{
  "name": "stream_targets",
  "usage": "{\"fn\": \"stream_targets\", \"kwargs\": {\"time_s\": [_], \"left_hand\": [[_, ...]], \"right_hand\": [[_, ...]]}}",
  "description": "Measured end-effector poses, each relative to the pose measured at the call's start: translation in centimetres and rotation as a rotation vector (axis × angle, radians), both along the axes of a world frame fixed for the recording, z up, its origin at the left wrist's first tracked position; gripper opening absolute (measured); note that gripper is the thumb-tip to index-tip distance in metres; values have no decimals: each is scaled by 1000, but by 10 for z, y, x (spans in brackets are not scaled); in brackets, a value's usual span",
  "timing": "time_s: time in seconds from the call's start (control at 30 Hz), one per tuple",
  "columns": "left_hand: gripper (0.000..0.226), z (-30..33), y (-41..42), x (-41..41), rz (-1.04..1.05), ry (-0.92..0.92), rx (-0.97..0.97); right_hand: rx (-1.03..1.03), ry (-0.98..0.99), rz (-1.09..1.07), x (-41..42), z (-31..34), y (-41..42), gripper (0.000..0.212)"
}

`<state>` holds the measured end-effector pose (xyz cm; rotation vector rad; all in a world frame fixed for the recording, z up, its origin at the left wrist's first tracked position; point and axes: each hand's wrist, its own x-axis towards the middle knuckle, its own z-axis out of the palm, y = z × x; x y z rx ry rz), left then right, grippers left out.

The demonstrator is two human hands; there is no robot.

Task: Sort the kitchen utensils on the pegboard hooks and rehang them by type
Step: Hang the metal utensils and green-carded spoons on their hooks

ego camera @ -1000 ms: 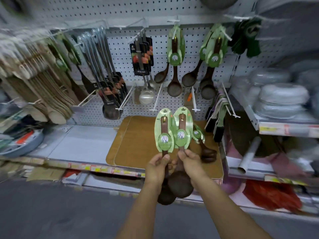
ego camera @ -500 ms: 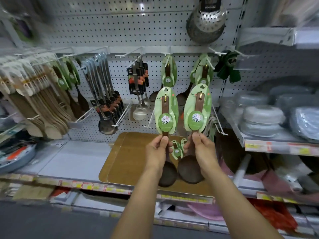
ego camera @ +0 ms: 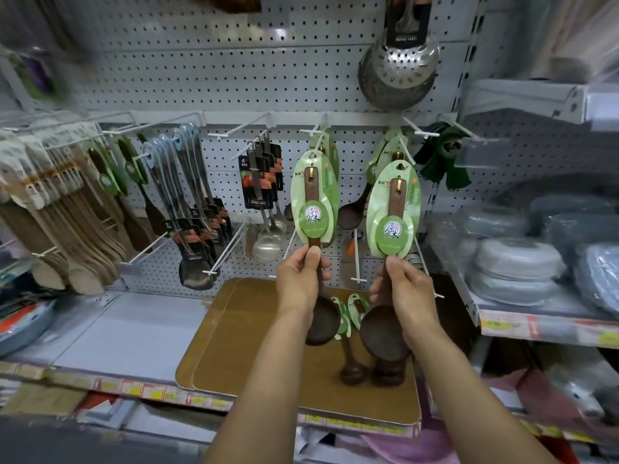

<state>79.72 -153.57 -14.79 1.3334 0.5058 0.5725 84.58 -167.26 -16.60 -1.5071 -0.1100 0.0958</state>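
— What's each hand holding?
— The left hand pinches one dark wooden ladle by its handle; the right hand pinches another ladle, both raised before the pegboard.
— Any writing?
— Green cards, characters unreadable; "HONG JAYU" on the black-carded spoons.

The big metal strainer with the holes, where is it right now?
In the head view the perforated metal strainer hangs high on the pegboard, upper right of centre, above the hooked green-carded wooden ladles.
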Motion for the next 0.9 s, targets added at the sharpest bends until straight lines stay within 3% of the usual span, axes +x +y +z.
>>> {"fn": "stream_targets", "kwargs": {"time_s": [0.9], "left_hand": [[17, -12, 18, 59, -18, -2, 18]], "right_hand": [[7, -33, -86, 54, -9, 4, 39]]}}
